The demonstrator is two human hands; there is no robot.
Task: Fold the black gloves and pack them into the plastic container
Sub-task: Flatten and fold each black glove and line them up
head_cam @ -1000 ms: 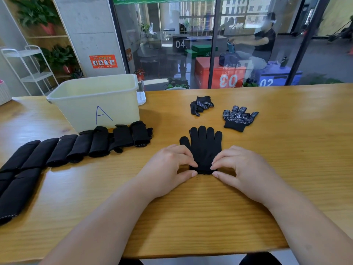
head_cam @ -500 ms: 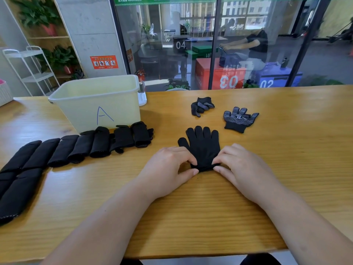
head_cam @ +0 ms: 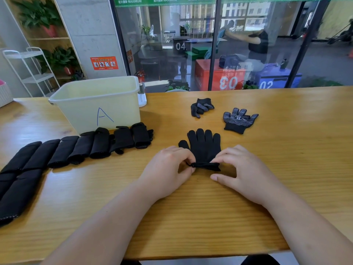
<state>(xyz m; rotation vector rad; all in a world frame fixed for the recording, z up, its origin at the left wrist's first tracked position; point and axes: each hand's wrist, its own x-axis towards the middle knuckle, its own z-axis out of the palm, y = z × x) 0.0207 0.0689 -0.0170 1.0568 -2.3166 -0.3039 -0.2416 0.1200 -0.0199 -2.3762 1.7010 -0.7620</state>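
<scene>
Far left, a row of folded gloves [head_cam: 76, 150] lies on the wooden table [head_cam: 191, 207], running from eight o'clock up to the foot of the cream plastic container [head_cam: 95, 104]. The container is marked with a blue A and sits at ten o'clock from the hands.

Centre now: the left hand [head_cam: 168, 169] pinches the left end of the turned-over cuff of a plain black glove [head_cam: 204, 146], thumb and forefinger closed on it. That glove lies flat on the table, fingers pointing to twelve o'clock, well apart from the container.

The right hand [head_cam: 242, 169] has fingertips on the cuff's right end, thumb out on bare wood. Whether those fingers actually grip, I cannot tell.

Beyond, at twelve o'clock, lies a crumpled glove [head_cam: 201, 108]. At one o'clock a dotted glove [head_cam: 238, 120] is spread flat, dots up.
</scene>
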